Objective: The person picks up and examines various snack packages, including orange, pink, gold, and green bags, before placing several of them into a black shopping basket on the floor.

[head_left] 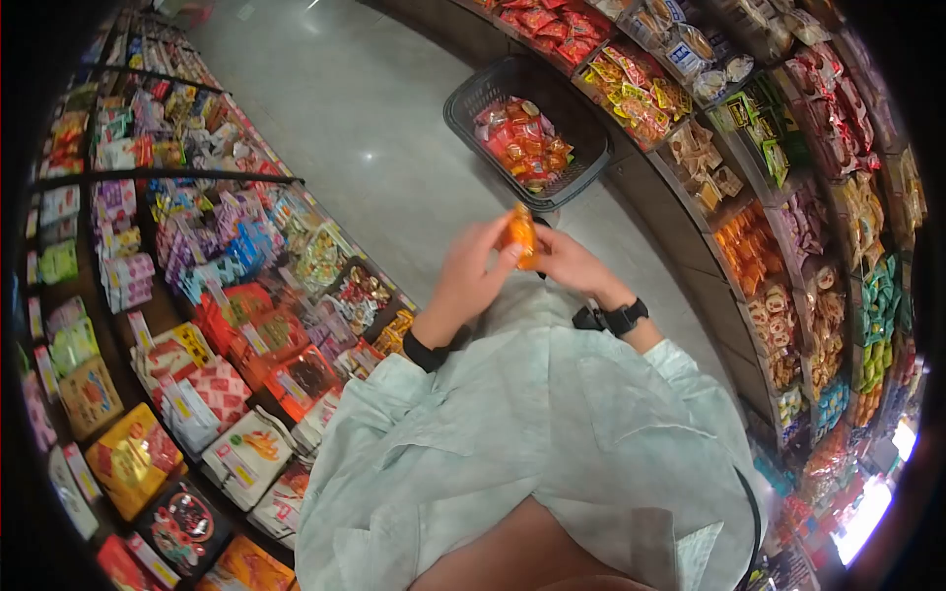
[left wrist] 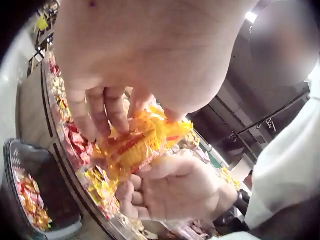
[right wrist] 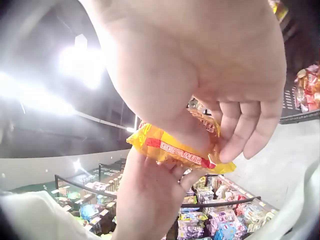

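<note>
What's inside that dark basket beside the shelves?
The basket holds a heap of red and orange wrapped packets, with part of its dark inside left bare. Whatever lies beneath the top packets is covered and cannot be seen.

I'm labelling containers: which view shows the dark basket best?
Head: it looks down into the dark basket and its packets. Left wrist shows it slanted, lower left; right wrist only a cropped part, right edge.

1. One left hand (head_left: pixel 467 283) and one right hand (head_left: pixel 576 266): two hands.
2. One orange-yellow packet (head_left: pixel 521 236) held between them.
3. One basket (head_left: pixel 585 128).
4. Many wrapped packets (head_left: pixel 522 138) inside it, overlapping too much to count.
5. Two banks of shelving (head_left: pixel 652 212).
6. Dozens of shelved goods (head_left: pixel 744 246), too crowded for exact numbers.
</note>
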A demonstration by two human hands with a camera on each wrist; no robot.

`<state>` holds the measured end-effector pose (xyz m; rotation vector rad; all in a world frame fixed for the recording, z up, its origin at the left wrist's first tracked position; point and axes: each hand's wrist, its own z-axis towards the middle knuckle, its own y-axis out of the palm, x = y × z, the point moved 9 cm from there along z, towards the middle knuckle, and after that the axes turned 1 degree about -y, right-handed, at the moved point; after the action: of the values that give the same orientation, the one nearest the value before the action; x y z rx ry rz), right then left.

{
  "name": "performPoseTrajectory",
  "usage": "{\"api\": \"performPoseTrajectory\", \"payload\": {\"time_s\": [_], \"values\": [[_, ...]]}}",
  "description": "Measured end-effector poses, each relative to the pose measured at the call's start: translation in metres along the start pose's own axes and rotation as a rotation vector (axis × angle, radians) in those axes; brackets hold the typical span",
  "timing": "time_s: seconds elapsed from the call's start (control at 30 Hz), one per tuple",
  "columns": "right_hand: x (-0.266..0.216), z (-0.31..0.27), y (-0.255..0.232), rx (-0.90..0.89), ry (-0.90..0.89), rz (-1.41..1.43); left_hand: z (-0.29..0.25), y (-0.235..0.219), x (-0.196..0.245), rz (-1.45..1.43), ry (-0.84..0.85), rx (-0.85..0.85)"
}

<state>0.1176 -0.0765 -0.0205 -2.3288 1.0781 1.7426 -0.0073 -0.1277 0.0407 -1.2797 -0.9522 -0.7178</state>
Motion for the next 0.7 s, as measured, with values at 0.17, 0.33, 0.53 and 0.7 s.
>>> {"api": "performPoseTrajectory", "payload": {"time_s": [0.17, 0.33, 0.53, 0.7], "values": [[-0.053, 0.049, -0.051, 0.075, 0.001, -0.001, 0.087, -0.029, -0.013, -0.012, -0.271, -0.007], [-0.048, 0.065, -0.107, 0.213, 0.043, -0.069, 0.151, -0.004, -0.017, 0.148, -0.285, -0.198], [-0.047, 0.039, -0.170, 0.582, -0.034, -0.222, 0.207, 0.039, -0.017, 0.357, -0.029, -0.582], [-0.040, 0.003, -0.165, 1.095, -0.012, -0.119, 0.246, 0.040, -0.036, 0.408, 0.298, -0.778]]}}
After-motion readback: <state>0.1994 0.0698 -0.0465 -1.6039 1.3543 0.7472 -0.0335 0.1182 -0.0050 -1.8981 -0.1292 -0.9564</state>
